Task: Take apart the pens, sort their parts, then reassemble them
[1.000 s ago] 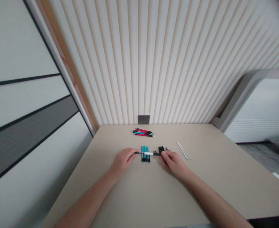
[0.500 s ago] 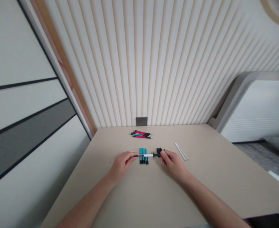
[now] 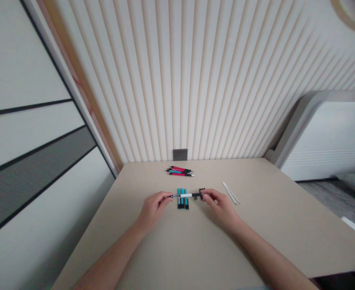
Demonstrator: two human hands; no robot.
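My left hand (image 3: 153, 207) and my right hand (image 3: 221, 204) pinch the two ends of one pen (image 3: 186, 195), held level just above the beige table (image 3: 177, 249). The pen is black at the left end, white in the middle and black at the right end. Under it lie three teal pen barrels (image 3: 182, 200) side by side. A few small black pen parts (image 3: 202, 190) sit just beyond my right fingertips. Farther back lies a small pile of red, teal and black pens (image 3: 180, 171).
Two thin white rods (image 3: 231, 192) lie to the right of my right hand. A grey wall socket (image 3: 180, 154) sits where the table meets the ribbed wall. A white and grey cabinet (image 3: 325, 137) stands at the right, panelled wall at the left.
The pen's white middle section shows shorter now, and my right hand has slid a little left and up along it. The camera view shifted slightly early on.
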